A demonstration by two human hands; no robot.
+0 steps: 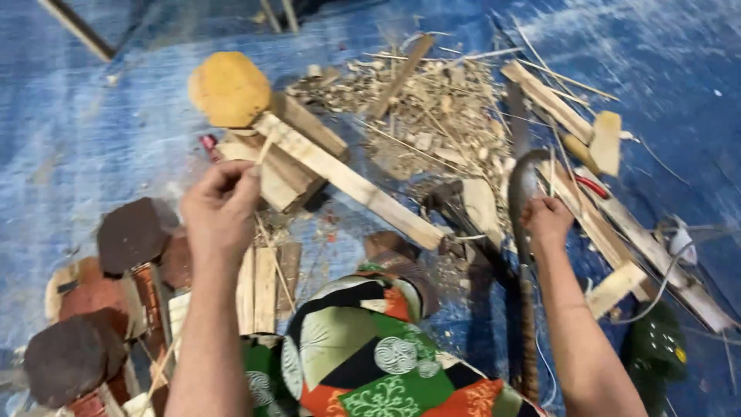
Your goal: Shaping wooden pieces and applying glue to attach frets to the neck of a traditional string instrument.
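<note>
**Two hands over a floor of wood scraps**

The left hand (220, 208) pinches a thin wood sliver (265, 148) between closed fingertips, above the long pale plank (347, 181). The right hand (546, 220) is curled tight around a dark curved blade (521, 185), just beside the heap of shavings (432, 116). Both rest over the blue tarp (93, 139), near the patterned cloth (370, 355)

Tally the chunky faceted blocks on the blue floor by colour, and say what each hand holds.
Yellow block: 1
Dark brown blocks: 2, the other nearer the camera
Total: 2 kinds, 3 blocks
Left hand: 1 thin wood sliver, pinched
Right hand: 1 curved blade, gripped
</note>
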